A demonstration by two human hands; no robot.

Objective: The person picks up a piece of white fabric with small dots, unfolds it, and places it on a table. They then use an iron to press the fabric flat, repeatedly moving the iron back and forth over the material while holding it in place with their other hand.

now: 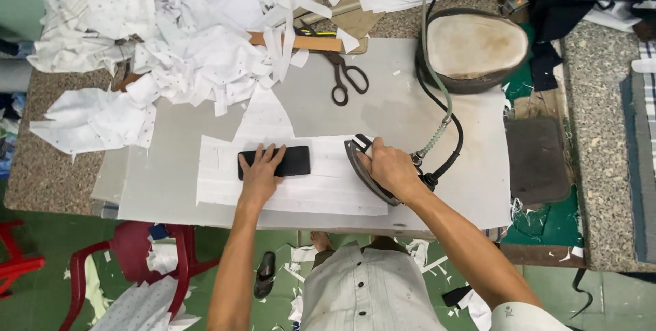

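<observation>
The left hand (261, 170) lies flat, fingers spread, pressing down on a black block (275, 162) that sits on a strip of white cloth (301, 191). It grips nothing; the palm and fingers simply rest on top. The right hand (384, 169) is closed around the handle of an iron (365, 170), which is tipped on its side at the right end of the cloth, its sole facing left toward the block. A black cord and a pale hose (437, 99) run from the back of the iron up over the table. The cloth lies on a grey mat (410, 109) covering the stone table (48, 167). Beyond it, a pair of dark scissors (345, 78) rests near a wooden ruler (307, 42), beside a heap of white fabric scraps (171, 37). A padded oval stand (475, 47), perhaps an iron rest, sits at the far right.
</observation>
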